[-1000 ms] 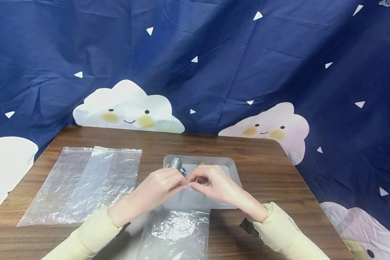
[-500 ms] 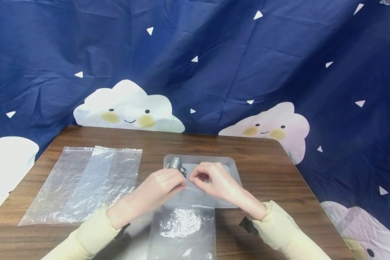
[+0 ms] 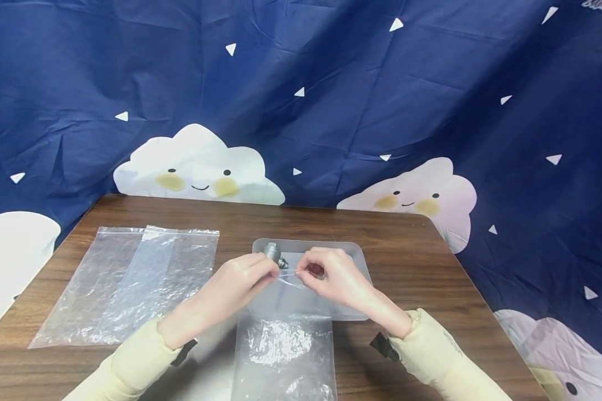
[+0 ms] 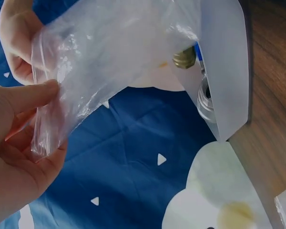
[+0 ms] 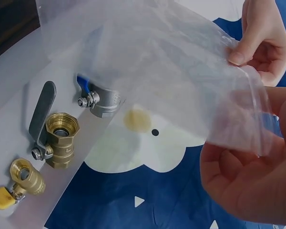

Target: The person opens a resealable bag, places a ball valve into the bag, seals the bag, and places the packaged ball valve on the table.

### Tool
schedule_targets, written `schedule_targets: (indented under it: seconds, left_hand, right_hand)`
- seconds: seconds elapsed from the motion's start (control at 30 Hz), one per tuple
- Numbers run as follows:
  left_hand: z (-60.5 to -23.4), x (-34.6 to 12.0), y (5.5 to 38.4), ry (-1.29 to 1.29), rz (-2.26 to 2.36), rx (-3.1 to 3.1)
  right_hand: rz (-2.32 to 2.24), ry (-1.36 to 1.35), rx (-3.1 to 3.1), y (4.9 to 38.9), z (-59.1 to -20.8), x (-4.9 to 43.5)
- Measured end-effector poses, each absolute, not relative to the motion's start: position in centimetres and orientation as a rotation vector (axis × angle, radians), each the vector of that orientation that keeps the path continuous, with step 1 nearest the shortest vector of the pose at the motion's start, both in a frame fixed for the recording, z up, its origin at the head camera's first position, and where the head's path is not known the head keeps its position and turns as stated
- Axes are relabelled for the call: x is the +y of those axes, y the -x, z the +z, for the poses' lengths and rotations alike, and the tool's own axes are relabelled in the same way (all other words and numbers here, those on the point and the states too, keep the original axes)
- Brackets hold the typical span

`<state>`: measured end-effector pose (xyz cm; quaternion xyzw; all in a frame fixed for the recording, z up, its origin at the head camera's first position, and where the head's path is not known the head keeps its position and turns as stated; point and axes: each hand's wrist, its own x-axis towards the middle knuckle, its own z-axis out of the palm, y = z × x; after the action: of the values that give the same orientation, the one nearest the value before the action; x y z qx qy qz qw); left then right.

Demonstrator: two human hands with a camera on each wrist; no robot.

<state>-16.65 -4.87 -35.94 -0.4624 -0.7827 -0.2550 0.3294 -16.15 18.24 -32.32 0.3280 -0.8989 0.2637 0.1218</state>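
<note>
A clear plastic zip bag (image 3: 286, 348) hangs between my two hands over the front of the grey tray (image 3: 362, 267). My left hand (image 3: 236, 284) pinches one side of its top edge between thumb and fingers. The other side is pinched by my right hand (image 3: 333, 275), and the bag's mouth gapes a little between them. Behind the film, in the tray, lie a silver ball valve (image 5: 105, 101) with a blue handle, a brass ball valve (image 5: 62, 140) with a steel lever, and a smaller brass valve (image 5: 27, 177) with a yellow handle. The bag looks flat.
Two more clear zip bags (image 3: 140, 284) lie flat and overlapping on the left of the wooden table (image 3: 406, 245). A blue curtain (image 3: 331, 111) with clouds hangs right behind the table's far edge.
My hands, together at first, have drawn apart, the left hand moving left and slightly up. The bag's top edge has parted between them, and its body has shifted slightly right.
</note>
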Motion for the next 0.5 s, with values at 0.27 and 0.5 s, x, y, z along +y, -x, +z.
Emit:
schedule_targets:
  seconds: [0.27, 0.5]
  left_hand:
    - [-36.03, -4.89, 16.64, 1.246, -0.664, -2.01]
    - [-35.73, -4.98, 16.69, 1.234, -0.675, -2.035]
  right_hand:
    - [0.743, -0.999, -2.577, 16.14, -32.69, 17.96]
    - [0.793, -1.046, -2.568, 16.24, -32.49, 17.79]
